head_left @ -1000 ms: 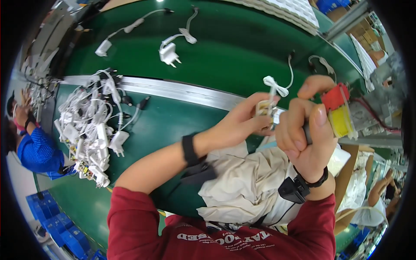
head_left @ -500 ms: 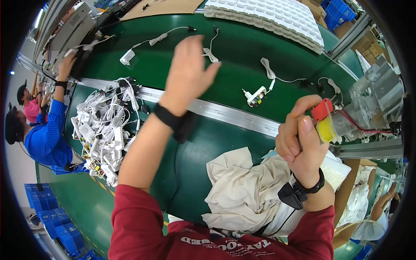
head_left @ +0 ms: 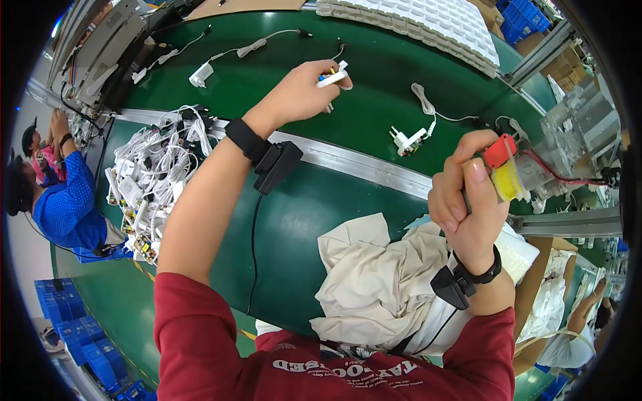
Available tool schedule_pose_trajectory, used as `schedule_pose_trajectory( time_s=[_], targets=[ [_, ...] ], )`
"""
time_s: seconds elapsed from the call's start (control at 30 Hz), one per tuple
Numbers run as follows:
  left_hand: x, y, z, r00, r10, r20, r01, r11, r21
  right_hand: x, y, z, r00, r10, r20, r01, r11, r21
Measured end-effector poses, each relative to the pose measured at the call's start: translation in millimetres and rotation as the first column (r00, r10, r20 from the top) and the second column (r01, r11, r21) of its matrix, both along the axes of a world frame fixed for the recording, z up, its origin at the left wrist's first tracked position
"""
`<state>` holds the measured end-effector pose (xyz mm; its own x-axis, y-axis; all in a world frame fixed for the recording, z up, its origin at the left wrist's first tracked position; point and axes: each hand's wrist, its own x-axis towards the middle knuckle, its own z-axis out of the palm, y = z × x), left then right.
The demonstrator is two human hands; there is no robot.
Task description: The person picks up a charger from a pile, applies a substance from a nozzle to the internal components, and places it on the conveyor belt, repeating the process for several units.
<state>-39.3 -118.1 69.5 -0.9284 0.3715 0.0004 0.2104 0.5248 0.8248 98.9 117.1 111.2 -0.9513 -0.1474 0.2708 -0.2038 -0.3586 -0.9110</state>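
Left hand (head_left: 299, 92) is gripping an adapter (head_left: 333, 79) toward the surface's (head_left: 374, 107) far edge; a weak pinch could be dropping it. Right hand (head_left: 468, 207) is gripping a tool (head_left: 509, 182).

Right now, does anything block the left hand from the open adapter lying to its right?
Nothing visible does: only green surface shows between the left hand and the open adapter. The left fingers do hold a white part, though.

Left grip (head_left: 297, 93) — now holding white adapter (head_left: 332, 79).
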Motion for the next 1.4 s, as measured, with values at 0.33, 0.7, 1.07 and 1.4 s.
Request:
schedule_pose_trajectory(
  time_s=[0.33,0.7,1.07,1.4],
  targets=[
    [69.1,11.5,0.1,0.890,0.155,0.429,-0.211,0.974,0.086,-5.6,5.8,0.6,1.000,-0.006,0.022,0.006,1.000,0.017],
    [166.3,100.2,-61.7,0.675,-0.421,0.605,-0.359,0.529,0.769,-14.9,15.9,4.1,0.989,0.082,-0.127,-0.063,0.987,0.147],
    [168.7,94.8,-64.4,0.677,-0.574,0.461,-0.171,0.487,0.857,-11.9,7.0,-1.7,0.998,0.025,-0.056,-0.015,0.985,0.172],
    [168.4,94.0,-62.9,0.668,-0.575,0.473,-0.193,0.479,0.856,-13.2,6.4,-3.9,0.999,-0.038,-0.017,0.041,0.985,0.166]
  ],
)
